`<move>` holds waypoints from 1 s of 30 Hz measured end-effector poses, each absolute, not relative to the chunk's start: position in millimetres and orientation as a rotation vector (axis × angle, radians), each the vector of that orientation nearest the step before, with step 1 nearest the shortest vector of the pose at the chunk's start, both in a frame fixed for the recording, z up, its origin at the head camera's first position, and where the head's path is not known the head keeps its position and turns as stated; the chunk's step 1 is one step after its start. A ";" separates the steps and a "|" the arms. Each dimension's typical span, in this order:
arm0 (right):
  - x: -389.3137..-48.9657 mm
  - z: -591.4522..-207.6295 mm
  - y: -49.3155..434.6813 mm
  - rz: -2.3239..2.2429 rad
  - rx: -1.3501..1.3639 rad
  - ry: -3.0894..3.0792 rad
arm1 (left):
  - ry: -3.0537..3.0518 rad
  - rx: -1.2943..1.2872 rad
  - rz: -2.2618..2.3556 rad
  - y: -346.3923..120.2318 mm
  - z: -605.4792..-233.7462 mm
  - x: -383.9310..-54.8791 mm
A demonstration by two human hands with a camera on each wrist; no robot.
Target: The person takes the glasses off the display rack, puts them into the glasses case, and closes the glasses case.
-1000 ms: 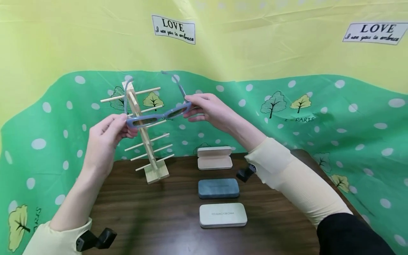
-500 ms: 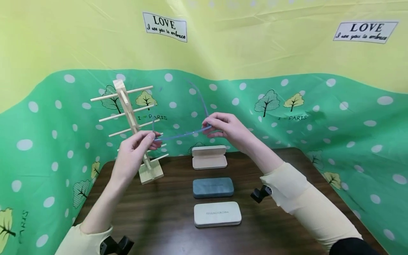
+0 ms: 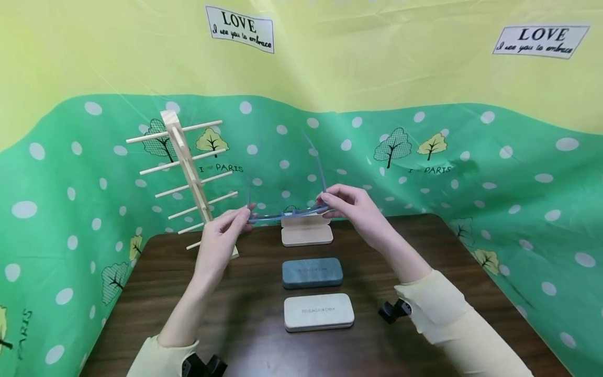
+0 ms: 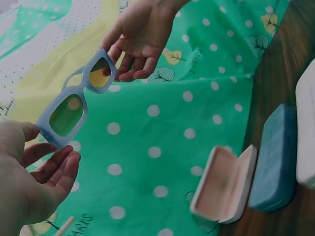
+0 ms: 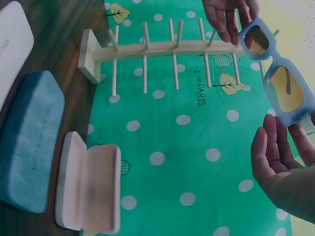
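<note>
A pair of blue-framed sunglasses (image 3: pixel 269 217) is held up above the table, with its temples unfolded and pointing away from me. My left hand (image 3: pixel 219 241) pinches the left corner of the frame between thumb and fingers. At the opposite corner my right hand (image 3: pixel 359 212) grips the frame in the same way. Tinted lenses (image 4: pixel 68 115) show from the front in the left wrist view. Behind the sunglasses in the head view lies an open eyeglass case (image 3: pixel 307 236) with a pale pink inside, its lid partly covered by the frame.
A wooden display rack (image 3: pixel 188 165) with several pegs stands at the left, its base mostly behind my left hand. Nearer than the open case lie a closed blue case (image 3: pixel 312 273) and a closed white case (image 3: pixel 319 312). A dotted green and yellow cloth (image 3: pixel 410 193) hangs behind the table.
Both hands have carried the sunglasses right and down, from in front of the rack to before the open case. The frame has tilted, so the lenses now appear edge-on in the head view.
</note>
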State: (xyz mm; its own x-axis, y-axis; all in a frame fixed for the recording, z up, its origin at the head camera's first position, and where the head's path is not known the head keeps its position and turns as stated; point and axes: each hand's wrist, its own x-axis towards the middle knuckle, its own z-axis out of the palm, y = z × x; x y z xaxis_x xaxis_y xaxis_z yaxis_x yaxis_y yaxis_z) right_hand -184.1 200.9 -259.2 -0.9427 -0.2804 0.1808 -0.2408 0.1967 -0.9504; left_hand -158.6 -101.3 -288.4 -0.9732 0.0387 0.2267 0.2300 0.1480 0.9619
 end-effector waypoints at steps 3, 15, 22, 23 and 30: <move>-179.6 -269.0 202.7 -1.936 -0.490 2.402 | -2.215 -0.240 -1.991 -94.0 -299.1 -158.3; -161.1 -304.5 213.2 -2.017 -0.308 2.421 | -2.049 -0.169 -2.120 -68.7 -335.4 -153.7; -151.7 -328.0 213.2 -2.043 -0.262 2.421 | -1.994 -0.117 -2.117 -62.7 -353.4 -146.7; -150.7 -331.0 213.0 -2.047 -0.262 2.422 | -1.985 -0.121 -2.114 -62.2 -355.5 -145.5; -138.4 -351.3 212.2 -2.069 -0.152 2.438 | -1.997 -0.177 -2.042 -55.6 -370.3 -136.5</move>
